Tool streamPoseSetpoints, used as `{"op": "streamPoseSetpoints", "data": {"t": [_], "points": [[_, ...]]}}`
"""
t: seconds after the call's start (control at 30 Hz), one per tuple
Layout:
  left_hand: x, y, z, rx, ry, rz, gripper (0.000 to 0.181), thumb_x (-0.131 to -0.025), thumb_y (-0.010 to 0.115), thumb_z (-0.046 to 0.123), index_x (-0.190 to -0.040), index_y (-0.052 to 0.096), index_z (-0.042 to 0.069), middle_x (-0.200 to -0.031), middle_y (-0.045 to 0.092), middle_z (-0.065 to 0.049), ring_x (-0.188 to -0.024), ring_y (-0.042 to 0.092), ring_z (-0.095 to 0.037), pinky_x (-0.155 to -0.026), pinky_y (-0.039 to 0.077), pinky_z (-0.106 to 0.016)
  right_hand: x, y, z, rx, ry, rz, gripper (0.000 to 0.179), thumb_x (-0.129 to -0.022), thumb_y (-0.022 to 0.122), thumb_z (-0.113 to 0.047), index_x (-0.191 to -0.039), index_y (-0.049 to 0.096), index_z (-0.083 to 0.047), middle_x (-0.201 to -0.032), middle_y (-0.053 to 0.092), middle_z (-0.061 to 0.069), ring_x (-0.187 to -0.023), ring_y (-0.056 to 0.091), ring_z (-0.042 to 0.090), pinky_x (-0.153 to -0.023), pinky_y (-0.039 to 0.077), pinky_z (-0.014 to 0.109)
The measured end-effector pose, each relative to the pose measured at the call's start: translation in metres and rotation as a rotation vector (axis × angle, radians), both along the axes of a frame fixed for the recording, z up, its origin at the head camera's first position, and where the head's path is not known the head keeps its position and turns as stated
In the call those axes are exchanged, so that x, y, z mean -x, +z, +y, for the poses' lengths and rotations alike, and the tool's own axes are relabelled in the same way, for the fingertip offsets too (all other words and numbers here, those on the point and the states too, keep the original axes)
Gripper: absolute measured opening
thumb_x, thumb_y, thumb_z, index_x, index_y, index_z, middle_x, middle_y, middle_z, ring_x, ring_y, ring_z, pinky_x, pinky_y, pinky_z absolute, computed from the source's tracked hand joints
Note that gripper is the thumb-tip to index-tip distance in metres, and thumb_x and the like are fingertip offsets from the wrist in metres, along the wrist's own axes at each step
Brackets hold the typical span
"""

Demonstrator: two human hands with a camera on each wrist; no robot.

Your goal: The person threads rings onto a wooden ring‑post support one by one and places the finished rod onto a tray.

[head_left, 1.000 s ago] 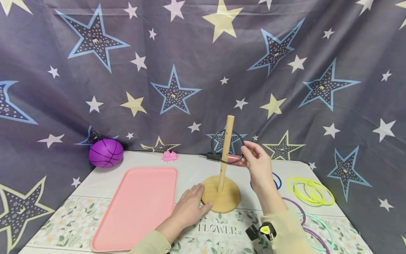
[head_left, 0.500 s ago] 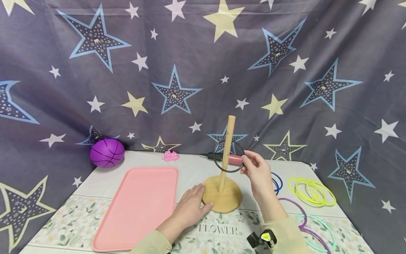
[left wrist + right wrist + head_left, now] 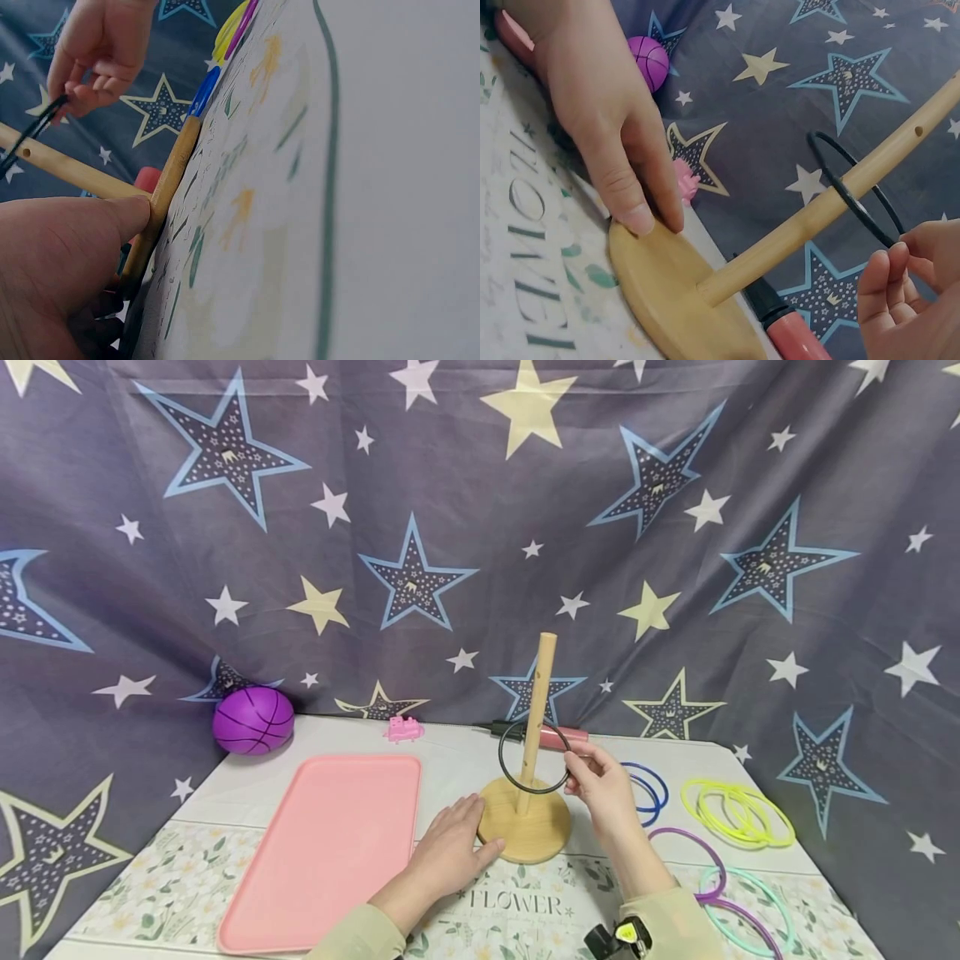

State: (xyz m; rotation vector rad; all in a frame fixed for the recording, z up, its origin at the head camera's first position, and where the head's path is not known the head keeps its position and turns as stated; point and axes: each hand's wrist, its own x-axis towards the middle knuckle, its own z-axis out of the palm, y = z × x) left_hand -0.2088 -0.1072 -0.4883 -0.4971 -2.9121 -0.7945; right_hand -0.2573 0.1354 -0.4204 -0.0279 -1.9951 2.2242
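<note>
A wooden post (image 3: 539,693) rises from a round wooden base (image 3: 543,837). Around the post hangs a black ring (image 3: 504,762), tilted, low over the base. My right hand (image 3: 603,789) pinches its right side between thumb and fingers; the right wrist view shows the ring (image 3: 826,166) encircling the post. My left hand (image 3: 448,847) rests at the base's left edge, fingers extended and thumb on the front rim. In the left wrist view, the left thumb (image 3: 131,217) presses against the base (image 3: 176,169), close to the post's foot.
Left of the stand lies a pink tray (image 3: 330,843). Behind are a purple ball (image 3: 253,720), a small pink toy (image 3: 404,729) and a pink-and-black cylinder (image 3: 551,737). To the right lie blue rings (image 3: 660,789), yellow rings (image 3: 783,835), purple rings (image 3: 720,860) and a mint ring (image 3: 787,914).
My right hand has moved down, lowering the black ring along the post toward the base. My left hand has stayed at the base.
</note>
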Motion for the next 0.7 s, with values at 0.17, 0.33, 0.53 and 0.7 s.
{"op": "streamPoseSetpoints", "data": {"t": [0.17,0.33,0.53,0.7], "points": [[0.0,0.0,-0.001,0.001,-0.003,-0.001,0.081,-0.108,0.069,0.046,-0.161,0.046,-0.01,-0.169,0.043,-0.029,-0.159,0.038,-0.046,-0.131,0.028,-0.063,0.0,-0.006,0.001,-0.033,0.003,-0.018,0.03,-0.108,0.07,-0.004,-0.136,0.068,0.005,-0.086,0.063,0.001,-0.067,0.06,0.008,-0.065,0.059,0.021],[0.0,0.001,-0.001,-0.003,-0.008,0.002,0.082,-0.108,0.07,0.046,-0.162,0.045,-0.01,-0.169,0.043,-0.029,-0.159,0.038,-0.046,-0.132,0.027,-0.063,-0.001,-0.012,0.005,-0.072,0.016,-0.026,0.031,-0.109,0.07,-0.006,-0.137,0.068,0.006,-0.088,0.065,0.003,-0.068,0.06,0.009,-0.065,0.058,0.021],[-0.001,0.001,-0.001,-0.005,-0.007,0.001,0.082,-0.108,0.07,0.046,-0.162,0.045,-0.01,-0.169,0.042,-0.029,-0.159,0.038,-0.046,-0.132,0.027,-0.063,0.002,-0.026,0.009,-0.083,0.041,-0.035,0.029,-0.108,0.069,-0.005,-0.135,0.069,0.007,-0.089,0.066,0.005,-0.068,0.06,0.01,-0.063,0.058,0.022],[-0.001,0.0,-0.001,-0.012,-0.008,-0.004,0.081,-0.108,0.07,0.044,-0.162,0.045,-0.01,-0.169,0.043,-0.029,-0.159,0.038,-0.046,-0.132,0.027,-0.063,0.004,-0.035,0.009,-0.095,0.051,-0.049,0.027,-0.107,0.071,-0.004,-0.131,0.071,0.006,-0.087,0.065,0.005,-0.068,0.059,0.01,-0.062,0.059,0.021]]}}
